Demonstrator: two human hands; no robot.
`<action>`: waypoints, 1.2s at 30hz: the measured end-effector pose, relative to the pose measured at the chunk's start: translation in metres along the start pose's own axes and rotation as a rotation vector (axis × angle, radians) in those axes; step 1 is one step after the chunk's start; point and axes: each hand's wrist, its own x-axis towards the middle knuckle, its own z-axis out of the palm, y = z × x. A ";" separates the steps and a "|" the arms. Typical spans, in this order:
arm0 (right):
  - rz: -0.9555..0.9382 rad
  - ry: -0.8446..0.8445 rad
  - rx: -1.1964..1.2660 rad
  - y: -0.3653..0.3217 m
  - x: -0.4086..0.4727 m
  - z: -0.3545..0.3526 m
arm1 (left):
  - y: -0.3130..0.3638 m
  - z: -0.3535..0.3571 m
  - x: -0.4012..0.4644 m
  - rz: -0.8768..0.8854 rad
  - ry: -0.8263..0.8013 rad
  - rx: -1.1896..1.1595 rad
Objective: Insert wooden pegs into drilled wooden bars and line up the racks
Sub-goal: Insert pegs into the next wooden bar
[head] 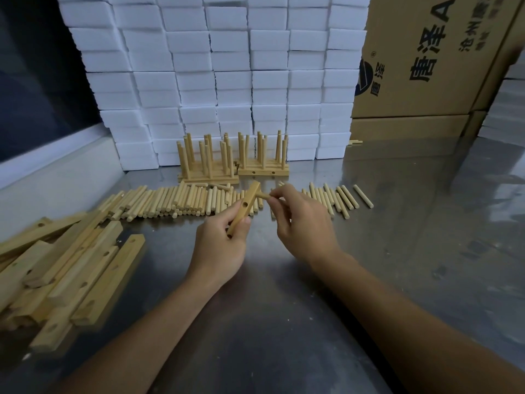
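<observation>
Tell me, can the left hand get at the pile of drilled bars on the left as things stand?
Probably not at once: the left hand grips a bar that the right hand is pegging. The pile of bars lies beside it with nothing between.

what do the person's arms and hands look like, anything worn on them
Both forearms are bare as far as the frame shows: no sleeves in view. The left hand and the right hand wear no gloves. No watch, bracelet or ring is visible on either wrist or on the fingers that show. No tape, bandage or markings can be seen. The nails that show look short.
</observation>
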 end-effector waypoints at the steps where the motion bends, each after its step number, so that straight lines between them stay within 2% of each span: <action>1: 0.010 -0.004 -0.010 0.001 -0.001 0.000 | 0.001 0.000 0.000 0.012 -0.007 0.012; 7: 0.150 -0.088 0.065 0.006 -0.003 0.004 | 0.002 -0.002 -0.002 0.025 -0.026 0.071; 13: 0.337 -0.024 0.368 0.008 0.001 0.005 | -0.003 0.001 0.001 0.024 -0.057 0.044; 18: 0.341 -0.007 0.419 0.005 0.003 0.000 | -0.005 0.002 0.002 0.008 -0.045 0.038; 24: 0.564 0.017 0.932 -0.008 0.008 -0.008 | -0.001 0.003 -0.001 -0.060 -0.120 -0.095; 26: 0.506 0.001 0.896 -0.011 0.009 -0.007 | 0.003 0.005 -0.004 -0.079 -0.185 -0.124; 28: 0.428 -0.009 0.751 -0.013 0.009 -0.004 | 0.007 0.004 -0.003 -0.149 -0.239 -0.182; 31: 0.418 0.008 0.644 -0.010 0.008 -0.001 | 0.007 0.003 -0.002 -0.262 -0.299 -0.273; 34: 0.448 -0.042 0.640 -0.006 0.005 0.002 | 0.007 0.002 0.001 -0.393 -0.265 -0.370; 36: 0.438 -0.062 0.542 -0.001 0.002 0.006 | 0.004 0.000 0.004 -0.440 -0.201 -0.428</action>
